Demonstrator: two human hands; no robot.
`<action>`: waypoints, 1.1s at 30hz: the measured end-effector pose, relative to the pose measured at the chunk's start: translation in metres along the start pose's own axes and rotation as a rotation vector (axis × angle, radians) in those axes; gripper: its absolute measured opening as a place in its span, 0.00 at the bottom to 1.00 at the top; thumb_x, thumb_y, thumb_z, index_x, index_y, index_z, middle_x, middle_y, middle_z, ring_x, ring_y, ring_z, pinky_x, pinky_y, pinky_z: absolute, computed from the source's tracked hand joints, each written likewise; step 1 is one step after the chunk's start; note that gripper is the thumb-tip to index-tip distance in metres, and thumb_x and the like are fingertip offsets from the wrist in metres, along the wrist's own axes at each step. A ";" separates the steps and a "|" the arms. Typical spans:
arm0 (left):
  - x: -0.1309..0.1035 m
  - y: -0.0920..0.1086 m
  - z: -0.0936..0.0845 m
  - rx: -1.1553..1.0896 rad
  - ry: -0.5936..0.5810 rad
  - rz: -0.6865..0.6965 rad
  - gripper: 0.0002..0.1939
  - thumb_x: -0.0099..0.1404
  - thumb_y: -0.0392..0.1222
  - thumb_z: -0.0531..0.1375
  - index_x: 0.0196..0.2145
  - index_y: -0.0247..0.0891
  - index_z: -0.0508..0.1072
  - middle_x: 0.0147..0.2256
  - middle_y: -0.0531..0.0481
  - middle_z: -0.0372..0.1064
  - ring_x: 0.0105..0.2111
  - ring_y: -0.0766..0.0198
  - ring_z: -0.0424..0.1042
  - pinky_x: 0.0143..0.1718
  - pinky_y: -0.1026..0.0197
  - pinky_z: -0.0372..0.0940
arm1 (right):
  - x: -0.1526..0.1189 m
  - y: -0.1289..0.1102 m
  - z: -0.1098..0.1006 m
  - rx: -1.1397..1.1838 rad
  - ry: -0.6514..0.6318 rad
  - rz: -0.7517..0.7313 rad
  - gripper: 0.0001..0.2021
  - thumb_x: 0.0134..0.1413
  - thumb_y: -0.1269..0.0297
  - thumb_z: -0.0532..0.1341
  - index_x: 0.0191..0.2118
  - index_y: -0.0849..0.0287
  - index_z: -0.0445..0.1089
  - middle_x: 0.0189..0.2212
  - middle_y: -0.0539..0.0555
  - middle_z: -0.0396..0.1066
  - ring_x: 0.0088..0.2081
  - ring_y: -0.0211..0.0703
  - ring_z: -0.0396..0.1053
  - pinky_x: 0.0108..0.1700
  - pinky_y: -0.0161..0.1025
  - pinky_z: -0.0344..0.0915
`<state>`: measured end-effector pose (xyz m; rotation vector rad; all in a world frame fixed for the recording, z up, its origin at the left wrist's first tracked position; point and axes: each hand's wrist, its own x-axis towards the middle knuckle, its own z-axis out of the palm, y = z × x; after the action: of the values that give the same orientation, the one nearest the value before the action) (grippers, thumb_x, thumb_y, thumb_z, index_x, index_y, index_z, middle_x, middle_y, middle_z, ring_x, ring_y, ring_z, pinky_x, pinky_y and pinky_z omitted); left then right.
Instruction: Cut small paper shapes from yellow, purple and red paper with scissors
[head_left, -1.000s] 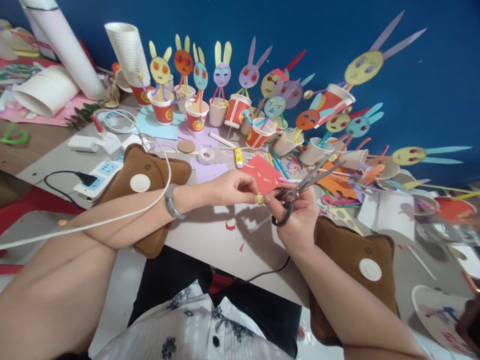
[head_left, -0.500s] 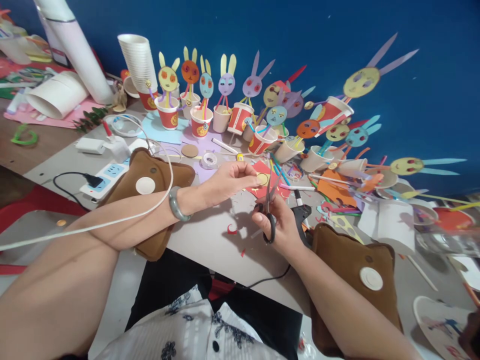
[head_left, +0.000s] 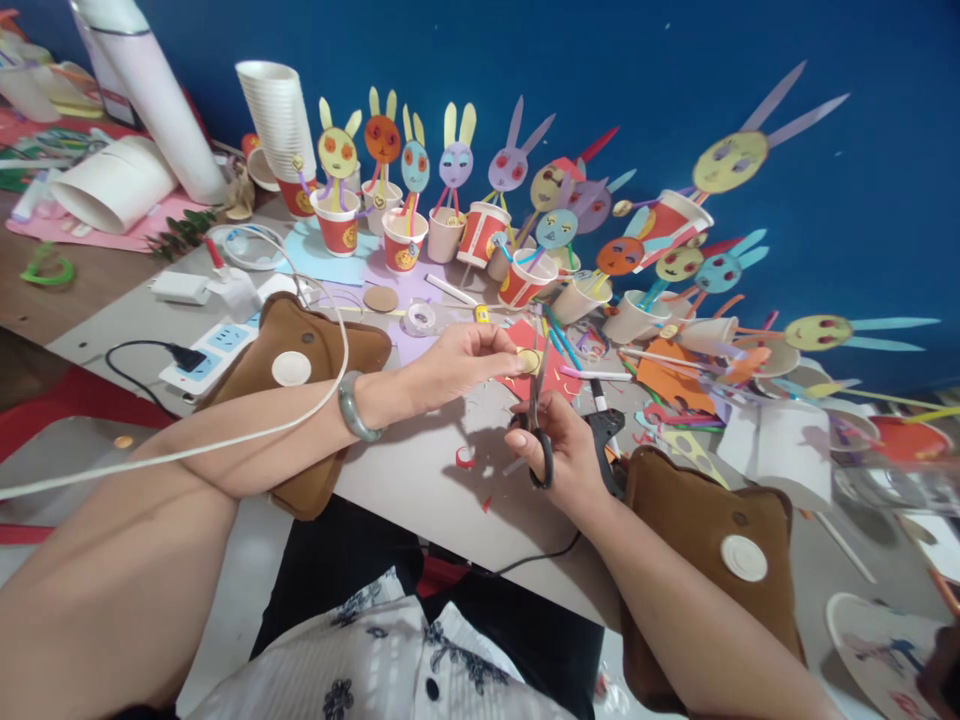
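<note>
- Two hands are facing each other above the surface: your left grip is pinching a yellow disc in closed fingertips, your right grip is curling round the handles of the scissors.
- The disc is sitting just beside the blades, whose long axis is pointing toward the far edge; you cannot tell whether they are touching.
- Red cups near that edge are showing print too small to read.

- left hand has a little yellow paper disc pinched in its fingertips
- right hand is gripping black-handled scissors, blades pointing away, right by the disc
- red paper lies beyond them
- black glue gun just beside the right hand
- bunch of bunny-faced cups along the blue wall
</note>
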<state>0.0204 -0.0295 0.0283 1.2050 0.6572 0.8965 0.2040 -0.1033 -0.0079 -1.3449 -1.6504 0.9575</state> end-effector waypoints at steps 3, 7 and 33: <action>-0.001 0.001 0.000 0.014 0.006 -0.008 0.10 0.59 0.41 0.65 0.27 0.33 0.69 0.26 0.55 0.66 0.28 0.73 0.63 0.34 0.64 0.59 | 0.000 0.001 0.000 0.005 0.001 0.001 0.27 0.48 0.35 0.67 0.36 0.56 0.66 0.23 0.48 0.65 0.24 0.39 0.62 0.25 0.37 0.59; -0.001 -0.001 -0.001 0.050 0.007 -0.011 0.09 0.60 0.42 0.64 0.28 0.34 0.70 0.27 0.54 0.67 0.30 0.71 0.65 0.35 0.63 0.59 | 0.000 0.002 0.001 0.013 0.008 -0.006 0.26 0.49 0.37 0.68 0.36 0.56 0.65 0.23 0.48 0.66 0.24 0.39 0.63 0.26 0.37 0.59; 0.002 -0.004 -0.002 -0.041 -0.005 -0.022 0.10 0.57 0.41 0.67 0.28 0.34 0.69 0.27 0.55 0.67 0.30 0.71 0.66 0.37 0.62 0.60 | 0.000 0.005 0.001 0.060 0.046 0.011 0.27 0.44 0.37 0.71 0.34 0.55 0.65 0.24 0.48 0.68 0.23 0.38 0.63 0.25 0.37 0.60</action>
<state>0.0207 -0.0270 0.0237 1.1614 0.6445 0.8847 0.2048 -0.1027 -0.0129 -1.3271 -1.5691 0.9676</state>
